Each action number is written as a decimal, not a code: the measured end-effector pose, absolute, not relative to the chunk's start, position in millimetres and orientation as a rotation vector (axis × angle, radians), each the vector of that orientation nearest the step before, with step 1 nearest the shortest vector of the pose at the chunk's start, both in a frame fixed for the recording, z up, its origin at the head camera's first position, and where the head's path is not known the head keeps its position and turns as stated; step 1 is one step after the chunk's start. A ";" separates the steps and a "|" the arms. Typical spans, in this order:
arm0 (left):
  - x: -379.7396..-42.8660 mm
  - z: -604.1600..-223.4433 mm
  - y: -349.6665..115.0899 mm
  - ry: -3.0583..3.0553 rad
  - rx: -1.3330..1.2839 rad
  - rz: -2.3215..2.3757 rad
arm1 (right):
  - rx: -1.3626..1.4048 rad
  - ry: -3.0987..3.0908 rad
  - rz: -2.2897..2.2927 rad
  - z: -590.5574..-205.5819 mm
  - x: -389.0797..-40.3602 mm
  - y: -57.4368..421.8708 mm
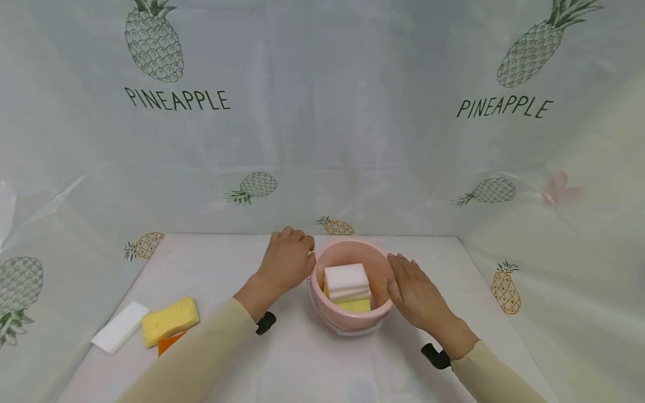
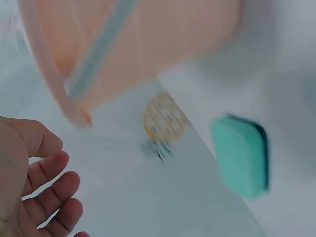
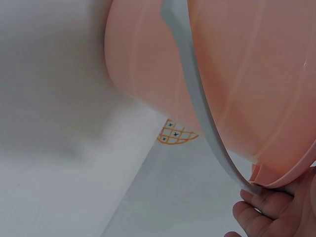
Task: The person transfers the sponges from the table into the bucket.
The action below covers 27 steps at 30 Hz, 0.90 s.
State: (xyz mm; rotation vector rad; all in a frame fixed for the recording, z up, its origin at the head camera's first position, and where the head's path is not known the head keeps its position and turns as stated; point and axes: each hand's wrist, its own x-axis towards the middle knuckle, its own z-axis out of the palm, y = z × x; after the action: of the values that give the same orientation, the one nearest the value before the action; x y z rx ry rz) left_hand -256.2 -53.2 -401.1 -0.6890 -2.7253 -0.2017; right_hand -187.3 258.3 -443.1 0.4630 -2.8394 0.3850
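Observation:
A pink bucket (image 1: pixel 349 322) stands upright between my two hands, its pale handle (image 3: pixel 200 96) hanging down the near side. Inside the bucket, white sponge blocks (image 1: pixel 347 280) lie over a yellow sponge (image 1: pixel 359 305). My left hand (image 1: pixel 289 260) is beside the left rim, fingers loosely bent; the left wrist view shows a gap between its fingertips (image 2: pixel 59 158) and the bucket rim. At the right rim, my right hand (image 1: pixel 415 291) has its fingers extended in the head view. The right wrist view shows its fingers (image 3: pixel 269 202) touching the rim where the handle joins.
On the left of the table (image 1: pixel 302 369) lie a white sponge block (image 1: pixel 121 327), a yellow sponge (image 1: pixel 171 322) and an orange piece (image 1: pixel 169 342), partly behind my left sleeve. A green sponge (image 2: pixel 239 155) appears in the left wrist view. A pineapple-print sheet (image 1: pixel 342 129) hangs behind.

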 end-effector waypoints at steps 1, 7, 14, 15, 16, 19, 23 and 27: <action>-256.1 -401.4 -63.3 -2.729 -0.657 -0.216 | 0.467 -2.840 0.387 -443.1 -187.3 258.1; -253.5 -411.7 -131.2 -2.723 -0.502 -0.254 | 0.484 -2.842 0.398 -444.3 -188.0 258.4; -235.9 -418.9 -218.7 -2.758 -0.326 -0.209 | 0.488 -2.849 0.412 -445.0 -188.6 258.4; -231.9 -419.3 -230.5 -2.761 -0.313 -0.191 | 0.486 -2.847 0.417 -445.0 -188.5 258.5; -228.0 -420.0 -242.1 -2.762 -0.304 -0.167 | 0.483 -2.847 0.419 -445.0 -188.4 258.7; -215.8 -424.3 -275.2 -2.747 -0.289 -0.076 | 0.476 -2.845 0.430 -444.6 -187.8 258.8; -200.8 -435.4 -314.4 -2.807 -0.208 0.034 | 0.472 -2.843 0.434 -444.6 -187.4 259.3; -189.2 -448.3 -350.1 -2.966 -0.026 0.076 | 0.475 -2.838 0.429 -445.2 -187.2 259.9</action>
State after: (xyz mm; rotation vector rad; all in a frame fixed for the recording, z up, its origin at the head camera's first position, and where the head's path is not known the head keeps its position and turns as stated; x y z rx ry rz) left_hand -189.2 -350.1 -448.3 -0.0264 -2.9658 0.0759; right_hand -187.2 259.9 -445.2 0.4752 -2.8382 0.4291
